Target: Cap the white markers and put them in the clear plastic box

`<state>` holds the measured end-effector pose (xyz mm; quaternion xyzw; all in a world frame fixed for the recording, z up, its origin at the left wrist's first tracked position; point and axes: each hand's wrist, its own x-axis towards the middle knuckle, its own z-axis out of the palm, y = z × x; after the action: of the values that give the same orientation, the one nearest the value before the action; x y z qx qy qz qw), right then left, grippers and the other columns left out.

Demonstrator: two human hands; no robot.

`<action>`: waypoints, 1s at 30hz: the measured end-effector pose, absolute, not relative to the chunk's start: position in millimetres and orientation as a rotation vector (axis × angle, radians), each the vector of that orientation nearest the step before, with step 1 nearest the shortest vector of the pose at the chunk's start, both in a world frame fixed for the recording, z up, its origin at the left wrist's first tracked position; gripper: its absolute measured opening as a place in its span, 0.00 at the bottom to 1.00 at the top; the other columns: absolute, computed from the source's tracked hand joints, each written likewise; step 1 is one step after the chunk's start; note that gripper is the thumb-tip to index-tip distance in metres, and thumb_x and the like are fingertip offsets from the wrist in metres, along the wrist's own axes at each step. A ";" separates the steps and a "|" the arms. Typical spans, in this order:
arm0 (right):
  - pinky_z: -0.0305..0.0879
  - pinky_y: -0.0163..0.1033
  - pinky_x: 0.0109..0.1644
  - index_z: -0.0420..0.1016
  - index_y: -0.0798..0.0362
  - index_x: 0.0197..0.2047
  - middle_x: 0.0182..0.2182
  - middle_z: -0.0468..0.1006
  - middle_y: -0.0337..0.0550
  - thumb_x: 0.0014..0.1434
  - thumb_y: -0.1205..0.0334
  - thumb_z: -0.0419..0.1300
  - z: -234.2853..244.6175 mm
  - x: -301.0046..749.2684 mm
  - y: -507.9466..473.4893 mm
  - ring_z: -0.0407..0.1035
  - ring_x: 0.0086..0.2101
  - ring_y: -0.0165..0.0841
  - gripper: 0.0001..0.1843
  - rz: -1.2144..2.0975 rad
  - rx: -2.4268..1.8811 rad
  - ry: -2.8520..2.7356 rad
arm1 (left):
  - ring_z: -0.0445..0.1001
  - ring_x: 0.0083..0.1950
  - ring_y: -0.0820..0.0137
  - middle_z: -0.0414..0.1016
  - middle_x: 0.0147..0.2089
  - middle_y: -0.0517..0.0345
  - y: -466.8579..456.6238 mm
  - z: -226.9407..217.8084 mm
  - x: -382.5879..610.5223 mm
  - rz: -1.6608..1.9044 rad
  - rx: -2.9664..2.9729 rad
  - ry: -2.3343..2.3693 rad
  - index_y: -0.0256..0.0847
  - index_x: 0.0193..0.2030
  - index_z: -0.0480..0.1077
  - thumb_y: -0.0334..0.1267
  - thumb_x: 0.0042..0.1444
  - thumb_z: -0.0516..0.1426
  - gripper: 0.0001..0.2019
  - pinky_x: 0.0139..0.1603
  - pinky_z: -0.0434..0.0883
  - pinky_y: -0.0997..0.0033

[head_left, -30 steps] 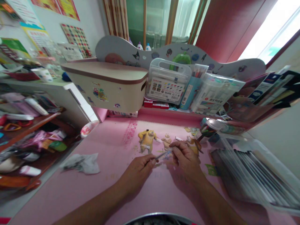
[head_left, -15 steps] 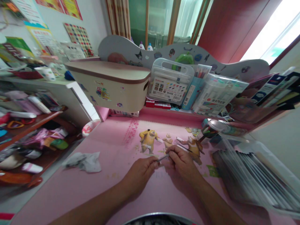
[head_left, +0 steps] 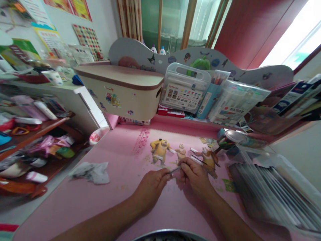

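Observation:
Between my two hands, over the pink desk point(head_left: 95, 204), is a thin grey pen-like stick point(head_left: 175, 170). My left hand point(head_left: 152, 185) pinches its left end with thumb and fingertips. Closed around the other end is my right hand point(head_left: 194, 174), its fingers hiding that part. Just beyond the right hand lies a slim white-and-dark piece point(head_left: 197, 160), which may be a pen part. Smaller white pieces point(head_left: 172, 151) rest on the printed bear figures. To the right, a clear plastic bin point(head_left: 271, 194) holds several long grey sticks, blurred.
A metal bowl point(head_left: 170, 231) with dark contents shows at the bottom edge. Crumpled tissue point(head_left: 96, 172) lies at left. On the shelf behind stand a lidded cream box point(head_left: 120, 97), a clear marker case point(head_left: 185, 88) and a blue pencil box point(head_left: 205, 100). A jar point(head_left: 229, 139) stands back right.
The whole view has shifted slightly, so the scene sits a little further right. Both hands keep the same hold on the grey stick.

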<state>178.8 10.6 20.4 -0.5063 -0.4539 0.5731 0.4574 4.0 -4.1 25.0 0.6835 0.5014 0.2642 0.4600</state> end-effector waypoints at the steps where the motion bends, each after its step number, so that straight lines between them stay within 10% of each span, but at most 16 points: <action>1: 0.58 0.30 0.16 0.71 0.51 0.33 0.15 0.66 0.30 0.54 0.50 0.63 18.5 178.1 10.0 0.58 0.14 0.25 0.13 1.458 -1.208 -1.061 | 0.74 0.36 0.62 0.78 0.32 0.56 -3.7 25.6 4.5 0.673 1.676 1.220 0.44 0.35 0.77 0.44 0.63 0.49 0.16 0.37 0.64 0.71; 11: 0.59 0.30 0.18 0.71 0.53 0.34 0.16 0.69 0.31 0.52 0.55 0.67 23.2 179.4 4.6 0.59 0.14 0.25 0.13 1.732 -0.981 -0.961 | 0.73 0.37 0.65 0.77 0.33 0.58 -6.1 28.7 3.2 0.728 1.652 1.073 0.41 0.35 0.74 0.38 0.61 0.50 0.12 0.40 0.64 0.72; 23: 0.68 0.37 0.27 0.75 0.50 0.32 0.37 0.72 0.41 0.51 0.65 0.67 142.8 269.3 -38.7 0.70 0.25 0.29 0.05 0.314 -1.064 -1.147 | 0.63 0.28 0.69 0.62 0.25 0.65 -5.4 19.1 3.0 0.622 1.662 1.228 0.42 0.41 0.73 0.40 0.59 0.52 0.10 0.31 0.58 0.72; 30: 0.68 0.47 0.40 0.73 0.49 0.31 0.35 0.76 0.47 0.52 0.49 0.60 149.8 363.5 -73.5 0.72 0.34 0.42 0.12 -0.320 -1.838 -1.467 | 0.65 0.30 0.69 0.64 0.26 0.64 -3.9 18.4 1.8 0.566 1.735 1.253 0.42 0.39 0.73 0.41 0.59 0.51 0.10 0.33 0.60 0.73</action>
<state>363.5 -73.5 149.8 -0.7179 -0.5732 -0.1251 0.3746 1.8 -3.9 18.4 0.7008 0.5062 0.2287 0.4476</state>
